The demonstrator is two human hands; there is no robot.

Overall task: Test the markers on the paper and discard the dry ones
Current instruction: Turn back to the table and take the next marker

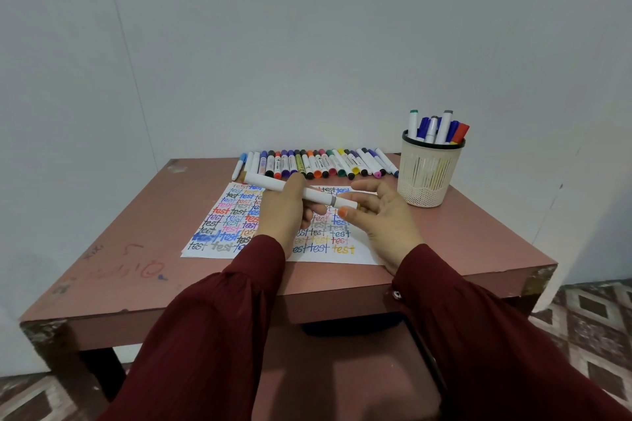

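A white double-ended marker [266,183] with tan end caps and a grey band lies across my left hand [285,208], whose fingers grip its middle above the paper. My right hand [383,215] is beside the marker's right end, fingers spread and loosely bent, fingertips near the tan cap; whether they touch it I cannot tell. The white paper [219,219] under both hands is covered with the word "test" in many colours. A row of several capped markers [318,164] lies along the table's far edge.
A cream mesh cup [429,174] with a black rim stands at the back right and holds several markers. The brown table [136,249] has scribbles at its left front. A wall is close behind; patterned floor shows at the right.
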